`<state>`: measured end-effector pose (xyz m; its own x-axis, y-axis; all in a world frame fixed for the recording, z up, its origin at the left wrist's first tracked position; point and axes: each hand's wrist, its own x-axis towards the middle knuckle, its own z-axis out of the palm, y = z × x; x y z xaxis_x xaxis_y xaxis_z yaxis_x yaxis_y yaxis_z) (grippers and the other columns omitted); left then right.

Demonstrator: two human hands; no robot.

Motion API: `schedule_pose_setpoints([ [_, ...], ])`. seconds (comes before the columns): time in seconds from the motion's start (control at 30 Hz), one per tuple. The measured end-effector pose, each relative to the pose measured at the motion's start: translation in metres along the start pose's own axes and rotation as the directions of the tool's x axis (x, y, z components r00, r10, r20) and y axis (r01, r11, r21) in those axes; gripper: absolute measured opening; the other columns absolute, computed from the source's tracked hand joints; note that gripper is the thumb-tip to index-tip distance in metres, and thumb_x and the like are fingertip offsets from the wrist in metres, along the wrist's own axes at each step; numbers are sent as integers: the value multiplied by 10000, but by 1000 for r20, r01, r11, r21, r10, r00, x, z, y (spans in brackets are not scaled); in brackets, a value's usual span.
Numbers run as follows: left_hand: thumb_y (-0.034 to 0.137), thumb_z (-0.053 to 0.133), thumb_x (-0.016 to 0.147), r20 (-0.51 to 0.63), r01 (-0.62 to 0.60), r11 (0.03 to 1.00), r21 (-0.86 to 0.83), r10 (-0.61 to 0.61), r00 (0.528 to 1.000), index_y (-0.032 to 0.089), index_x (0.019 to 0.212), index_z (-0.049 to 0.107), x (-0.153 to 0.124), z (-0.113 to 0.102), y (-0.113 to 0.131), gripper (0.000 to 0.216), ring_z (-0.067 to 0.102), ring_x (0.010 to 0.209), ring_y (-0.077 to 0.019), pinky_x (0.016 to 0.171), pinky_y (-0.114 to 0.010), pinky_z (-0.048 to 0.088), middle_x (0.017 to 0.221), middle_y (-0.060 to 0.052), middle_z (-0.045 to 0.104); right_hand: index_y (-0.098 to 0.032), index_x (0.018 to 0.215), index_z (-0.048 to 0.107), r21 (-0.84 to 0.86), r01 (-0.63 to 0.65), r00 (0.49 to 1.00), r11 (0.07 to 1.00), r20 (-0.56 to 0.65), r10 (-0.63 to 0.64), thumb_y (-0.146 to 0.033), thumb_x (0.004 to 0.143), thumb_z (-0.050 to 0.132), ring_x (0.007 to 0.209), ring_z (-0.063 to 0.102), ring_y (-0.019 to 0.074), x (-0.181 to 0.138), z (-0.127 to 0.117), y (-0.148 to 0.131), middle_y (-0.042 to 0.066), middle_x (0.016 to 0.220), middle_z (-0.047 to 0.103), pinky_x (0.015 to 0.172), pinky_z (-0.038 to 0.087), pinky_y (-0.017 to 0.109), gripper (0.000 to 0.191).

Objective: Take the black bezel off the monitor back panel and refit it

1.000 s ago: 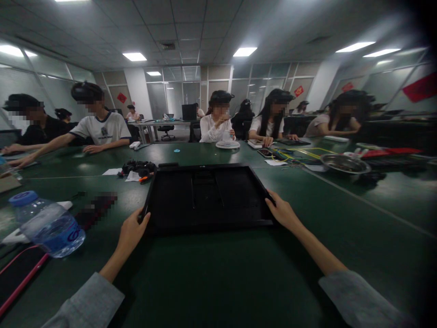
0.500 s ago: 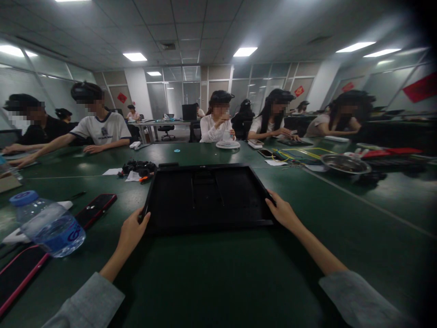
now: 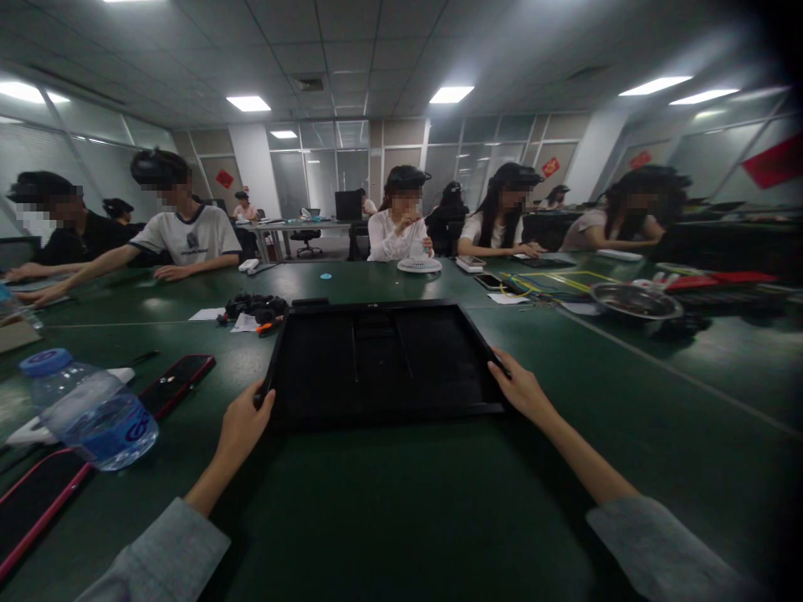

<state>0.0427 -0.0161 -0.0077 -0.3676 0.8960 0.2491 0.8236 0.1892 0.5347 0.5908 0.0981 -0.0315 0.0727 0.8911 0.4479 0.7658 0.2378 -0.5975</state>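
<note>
A black rectangular tray [image 3: 319,359] with a raised rim lies on the green table [image 3: 401,510] straight ahead of me. Two thin ridges run across its inner face, near the middle. My left hand [image 3: 246,420] grips the tray's left edge by the near corner, thumb on top and the other fingers mostly hidden behind the rim. On the opposite side, my right hand [image 3: 515,385] is closed around the right edge in much the same way.
Left of me are a water bottle [image 3: 94,414] and phone-like red-edged slabs [image 3: 179,380]. Beyond the tray lie a dark tangled bundle [image 3: 254,311] and a white fan [image 3: 419,265]. A metal bowl [image 3: 635,301] stands at right. Several people sit across the table.
</note>
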Motion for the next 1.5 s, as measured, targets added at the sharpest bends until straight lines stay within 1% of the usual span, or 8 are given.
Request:
schedule_pose_setpoints([
  [0.27, 452, 440, 968, 13, -4, 1000, 16, 3, 1000, 110, 1325, 617, -1, -1, -1, 524, 698, 1069, -303, 931, -403, 526, 1178, -155, 738, -192, 1441, 556, -37, -34, 999, 999, 13, 35, -481, 948, 430, 985, 722, 302, -2, -5, -8, 124, 1141, 740, 931, 557, 465, 585],
  [0.37, 452, 431, 970, 14, -17, 999, 31, 16, 1000, 98, 1327, 611, -2, -2, 2, 533, 695, 1084, -311, 939, -412, 525, 1188, -163, 733, -163, 1437, 559, -83, -36, 999, 996, 12, 37, -472, 946, 417, 948, 724, 313, -2, -4, -9, 141, 1105, 745, 908, 560, 479, 597],
  [0.6, 445, 428, 974, -4, -6, 999, 33, 6, 1000, 107, 1316, 614, -5, -5, 8, 516, 697, 1098, -314, 947, -415, 529, 1183, -170, 735, -177, 1373, 607, -111, 27, 999, 993, -32, -31, -422, 936, 427, 1081, 695, 321, 0, -2, -8, 134, 1247, 705, 975, 537, 499, 533],
  [0.87, 444, 428, 982, 6, 9, 1000, 19, -9, 1000, 111, 1333, 606, -6, -4, 8, 516, 700, 1088, -310, 949, -414, 525, 1172, -165, 737, -149, 1379, 611, -166, 85, 995, 982, -42, -94, -393, 958, 392, 1177, 651, 326, -2, -5, -12, 151, 1292, 680, 1052, 487, 515, 533],
  [1.0, 453, 418, 985, 8, 17, 1000, 24, -18, 1000, 109, 1332, 605, -6, -4, 7, 523, 702, 1076, -316, 940, -422, 526, 1172, -169, 735, -100, 1396, 593, -192, 83, 996, 978, -24, -89, -390, 969, 368, 1168, 651, 344, -3, -8, -18, 175, 1296, 672, 1031, 495, 516, 563],
  [1.17, 466, 415, 982, 7, 16, 999, 42, -17, 1000, 126, 1338, 603, -6, -5, 6, 527, 704, 1062, -311, 907, -410, 532, 1166, -161, 737, -145, 1402, 590, -193, 69, 997, 979, -30, -76, -402, 975, 376, 1198, 639, 336, -4, -7, -19, 157, 1316, 665, 1043, 490, 506, 543],
  [1.27, 477, 420, 975, 30, 15, 998, 57, -17, 999, 126, 1343, 600, -5, -5, 5, 539, 706, 1047, -313, 891, -411, 534, 1153, -160, 739, -135, 1410, 573, -183, 57, 998, 981, -9, -60, -404, 975, 379, 1193, 642, 339, -3, -6, -16, 169, 1316, 662, 1045, 486, 505, 547],
  [1.5, 549, 402, 972, 29, -2, 997, 79, 0, 1000, 125, 1318, 613, -8, -5, 6, 587, 703, 1054, -318, 891, -404, 529, 1162, -166, 735, -143, 1439, 506, -153, -29, 997, 988, 60, 39, -399, 965, 403, 1117, 681, 343, -3, -6, -8, 185, 1191, 709, 974, 523, 494, 548],
])
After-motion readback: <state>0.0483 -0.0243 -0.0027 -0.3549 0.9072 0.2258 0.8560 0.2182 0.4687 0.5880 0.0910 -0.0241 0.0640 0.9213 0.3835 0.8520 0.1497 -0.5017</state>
